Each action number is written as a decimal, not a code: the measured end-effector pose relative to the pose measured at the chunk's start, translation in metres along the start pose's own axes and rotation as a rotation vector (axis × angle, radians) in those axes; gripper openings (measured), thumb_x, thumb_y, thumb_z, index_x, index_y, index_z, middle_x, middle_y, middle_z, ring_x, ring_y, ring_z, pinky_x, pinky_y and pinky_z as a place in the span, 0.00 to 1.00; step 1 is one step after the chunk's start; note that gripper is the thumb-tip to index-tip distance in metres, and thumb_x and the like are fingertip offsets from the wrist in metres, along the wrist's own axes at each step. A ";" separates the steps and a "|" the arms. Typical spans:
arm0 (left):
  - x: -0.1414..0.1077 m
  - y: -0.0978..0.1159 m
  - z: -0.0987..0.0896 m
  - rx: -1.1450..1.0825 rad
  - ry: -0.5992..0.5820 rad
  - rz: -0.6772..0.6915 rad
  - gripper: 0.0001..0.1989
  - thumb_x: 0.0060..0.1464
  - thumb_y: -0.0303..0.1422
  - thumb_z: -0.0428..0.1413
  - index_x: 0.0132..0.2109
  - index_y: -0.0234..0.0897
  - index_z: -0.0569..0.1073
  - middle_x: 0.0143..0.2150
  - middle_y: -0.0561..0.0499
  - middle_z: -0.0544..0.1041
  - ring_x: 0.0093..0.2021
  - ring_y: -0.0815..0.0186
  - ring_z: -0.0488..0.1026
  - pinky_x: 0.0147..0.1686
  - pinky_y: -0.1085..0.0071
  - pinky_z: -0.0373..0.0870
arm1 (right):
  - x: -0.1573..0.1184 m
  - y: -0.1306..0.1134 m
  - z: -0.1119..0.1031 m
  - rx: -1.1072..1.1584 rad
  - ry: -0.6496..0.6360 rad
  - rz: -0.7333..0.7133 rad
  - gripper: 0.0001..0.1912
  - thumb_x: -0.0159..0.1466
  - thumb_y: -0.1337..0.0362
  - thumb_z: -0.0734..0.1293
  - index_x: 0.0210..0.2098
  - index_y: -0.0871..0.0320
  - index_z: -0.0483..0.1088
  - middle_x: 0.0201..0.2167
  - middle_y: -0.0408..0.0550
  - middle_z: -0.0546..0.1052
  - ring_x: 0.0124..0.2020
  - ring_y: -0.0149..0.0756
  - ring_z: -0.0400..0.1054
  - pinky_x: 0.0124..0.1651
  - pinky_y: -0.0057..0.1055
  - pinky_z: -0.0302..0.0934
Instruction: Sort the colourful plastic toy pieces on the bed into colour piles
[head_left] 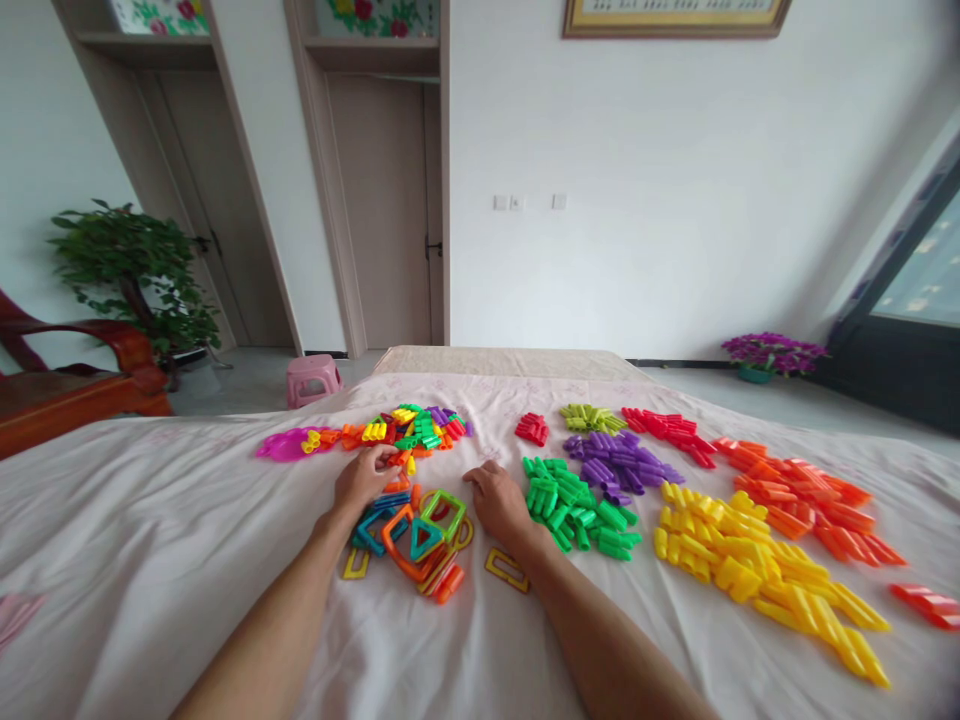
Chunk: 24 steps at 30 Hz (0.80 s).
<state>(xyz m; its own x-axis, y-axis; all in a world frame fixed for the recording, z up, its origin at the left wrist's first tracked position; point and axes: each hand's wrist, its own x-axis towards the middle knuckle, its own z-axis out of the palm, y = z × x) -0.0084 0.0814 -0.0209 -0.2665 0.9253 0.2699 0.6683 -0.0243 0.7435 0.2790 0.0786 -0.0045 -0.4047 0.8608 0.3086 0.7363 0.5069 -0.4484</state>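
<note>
At the near edge of a mixed pile of coloured plastic tube pieces (424,428) is my left hand (364,480). Its fingers are bent together around what looks like an orange plastic tube (394,460), partly hidden by them. My right hand (499,497) hovers low over the cloth, left of the green tubes (574,503). Its fingers are loosely bent and apart, with nothing visible in them. Between my forearms lies a heap of square and triangular plastic frames (427,540), with orange tubes (450,583) beside it. A yellow rectangular frame (507,570) lies by my right wrist.
Sorted piles on the right are purple (621,465), yellow (750,555), orange (802,490), red (667,428) and yellow-green (592,418). A magenta plastic piece (281,446) lies left of the mixed pile. Pale cloth (247,510) covers the surface; a pink stool (313,380) stands beyond.
</note>
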 end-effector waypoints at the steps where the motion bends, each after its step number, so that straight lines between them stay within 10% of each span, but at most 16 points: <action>1: 0.000 0.001 0.000 0.002 -0.002 -0.005 0.17 0.46 0.38 0.62 0.45 0.42 0.78 0.42 0.49 0.81 0.41 0.62 0.77 0.40 0.70 0.71 | 0.000 0.000 0.000 -0.003 0.000 -0.003 0.19 0.65 0.72 0.60 0.48 0.55 0.78 0.45 0.51 0.76 0.48 0.38 0.70 0.51 0.27 0.59; 17: -0.020 0.002 -0.027 -0.247 -0.048 0.027 0.26 0.47 0.51 0.61 0.45 0.35 0.77 0.44 0.43 0.81 0.43 0.57 0.77 0.44 0.64 0.73 | 0.000 -0.003 -0.005 0.013 -0.023 -0.028 0.18 0.65 0.73 0.59 0.48 0.57 0.77 0.46 0.53 0.76 0.49 0.39 0.70 0.54 0.30 0.60; 24: -0.027 0.017 -0.035 -0.281 -0.294 0.015 0.22 0.40 0.46 0.67 0.40 0.35 0.82 0.41 0.43 0.82 0.41 0.55 0.77 0.41 0.65 0.73 | 0.001 -0.003 -0.006 0.087 0.001 -0.007 0.17 0.67 0.71 0.60 0.49 0.58 0.77 0.46 0.53 0.78 0.50 0.38 0.71 0.54 0.30 0.61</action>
<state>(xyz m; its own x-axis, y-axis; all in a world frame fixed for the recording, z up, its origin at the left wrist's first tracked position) -0.0140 0.0426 0.0061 -0.0207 0.9919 0.1257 0.4443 -0.1035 0.8899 0.2791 0.0775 0.0019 -0.4086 0.8574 0.3130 0.6838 0.5147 -0.5171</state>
